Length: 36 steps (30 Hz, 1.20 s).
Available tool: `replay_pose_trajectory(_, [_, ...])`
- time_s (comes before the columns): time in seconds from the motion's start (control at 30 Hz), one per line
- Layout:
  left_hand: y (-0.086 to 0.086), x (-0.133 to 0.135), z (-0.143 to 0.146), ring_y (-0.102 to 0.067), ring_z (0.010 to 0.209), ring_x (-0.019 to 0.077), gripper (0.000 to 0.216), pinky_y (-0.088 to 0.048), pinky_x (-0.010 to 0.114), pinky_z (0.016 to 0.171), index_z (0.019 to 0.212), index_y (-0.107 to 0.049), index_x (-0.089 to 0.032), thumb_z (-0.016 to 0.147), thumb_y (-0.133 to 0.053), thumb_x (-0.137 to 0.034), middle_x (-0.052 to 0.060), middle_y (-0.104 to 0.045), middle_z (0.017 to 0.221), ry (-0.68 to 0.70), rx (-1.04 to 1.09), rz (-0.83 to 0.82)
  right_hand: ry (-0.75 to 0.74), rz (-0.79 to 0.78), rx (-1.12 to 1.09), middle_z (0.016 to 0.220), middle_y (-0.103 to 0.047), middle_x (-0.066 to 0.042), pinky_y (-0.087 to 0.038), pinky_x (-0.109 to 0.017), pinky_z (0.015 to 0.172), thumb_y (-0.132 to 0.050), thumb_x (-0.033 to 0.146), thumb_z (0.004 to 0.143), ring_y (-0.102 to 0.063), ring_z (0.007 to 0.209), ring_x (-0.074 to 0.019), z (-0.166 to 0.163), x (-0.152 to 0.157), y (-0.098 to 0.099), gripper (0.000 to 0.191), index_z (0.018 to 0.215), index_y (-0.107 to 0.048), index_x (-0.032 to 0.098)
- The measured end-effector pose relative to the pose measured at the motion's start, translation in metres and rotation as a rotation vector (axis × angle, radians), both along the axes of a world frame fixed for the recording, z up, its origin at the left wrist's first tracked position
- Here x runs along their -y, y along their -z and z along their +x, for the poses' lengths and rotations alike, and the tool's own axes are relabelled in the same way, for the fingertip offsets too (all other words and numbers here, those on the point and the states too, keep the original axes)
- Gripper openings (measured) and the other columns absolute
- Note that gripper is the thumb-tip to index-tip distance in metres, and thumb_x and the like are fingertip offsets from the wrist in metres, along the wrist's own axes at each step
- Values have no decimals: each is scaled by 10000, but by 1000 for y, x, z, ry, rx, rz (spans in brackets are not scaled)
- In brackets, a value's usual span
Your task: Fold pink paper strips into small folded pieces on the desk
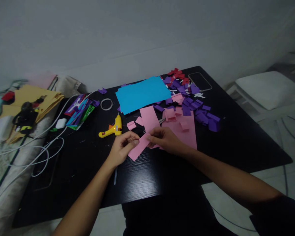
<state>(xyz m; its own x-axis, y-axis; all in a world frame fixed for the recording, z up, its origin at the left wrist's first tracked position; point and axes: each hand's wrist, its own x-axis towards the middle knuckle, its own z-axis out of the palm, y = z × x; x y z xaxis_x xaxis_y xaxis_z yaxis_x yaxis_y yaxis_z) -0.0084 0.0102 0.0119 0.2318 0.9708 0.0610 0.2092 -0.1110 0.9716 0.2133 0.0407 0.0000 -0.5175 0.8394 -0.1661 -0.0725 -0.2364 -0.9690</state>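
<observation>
A small strip of pink paper (139,148) is held between both hands above the front of the black table. My left hand (123,146) pinches its left side with thumb and fingers. At the strip's upper right end, my right hand (165,139) is closed on it with the fingertips. Just beyond lies a longer pink paper strip (149,118). Under and behind my right hand is a larger pink sheet (190,132) with small folded pink pieces (170,114) on it. Scissors (161,121) show only in part between the pink papers.
A yellow glue gun (112,128) lies left of my hands, below a tape ring (106,104). Blue sheets (144,94) sit at the back, with purple paper pieces (199,106) and red scraps (178,73) to their right. White cables (48,149) and coloured paper strips (80,111) occupy the left side.
</observation>
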Motion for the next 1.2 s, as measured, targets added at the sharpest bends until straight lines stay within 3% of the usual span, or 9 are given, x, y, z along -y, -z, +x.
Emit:
replay_pose_trajectory(0.4, [2, 2, 4, -528, 556, 117, 202, -423, 232, 531, 776, -678, -176, 919, -689, -318, -9, -605, 639, 177, -46, -99, 52, 13, -27, 761, -718, -13, -582, -268, 670, -810, 436, 815, -686, 697, -136, -1, 0, 3, 278, 825, -742, 167])
replay_pose_trajectory(0.5, [2, 2, 5, -591, 598, 134, 160, -491, 249, 574, 864, -692, -175, 933, -668, -317, 5, -644, 678, 138, -4, -102, -20, 40, -7, 753, -719, -14, -550, -265, 646, -796, 418, 826, -665, 692, -137, -2, 2, 1, 253, 816, -748, 169])
replay_pose_trajectory(0.63, [4, 2, 6, -590, 583, 120, 163, -486, 232, 577, 854, -679, -161, 933, -646, -300, -8, -635, 652, 115, -10, -108, -46, 53, -26, 745, -728, -16, -515, -254, 638, -791, 365, 824, -650, 679, -127, -4, 4, 4, 205, 807, -754, 164])
replay_pose_trajectory(0.9, [3, 0, 6, -558, 567, 114, 176, -461, 228, 570, 789, -652, -163, 916, -640, -284, -22, -603, 616, 40, -39, -74, -41, -79, -71, 768, -726, -20, -603, -305, 723, -811, 384, 799, -708, 728, -153, -2, 2, 6, 237, 813, -715, 167])
replay_pose_trajectory(1.2, [9, 4, 12, -511, 567, 107, 157, -400, 227, 556, 831, -665, -160, 915, -645, -292, -34, -558, 630, 98, -53, -93, -48, 40, -24, 689, -661, 16, -505, -260, 638, -736, 267, 799, -624, 635, -116, -9, 8, 9, 114, 763, -692, 169])
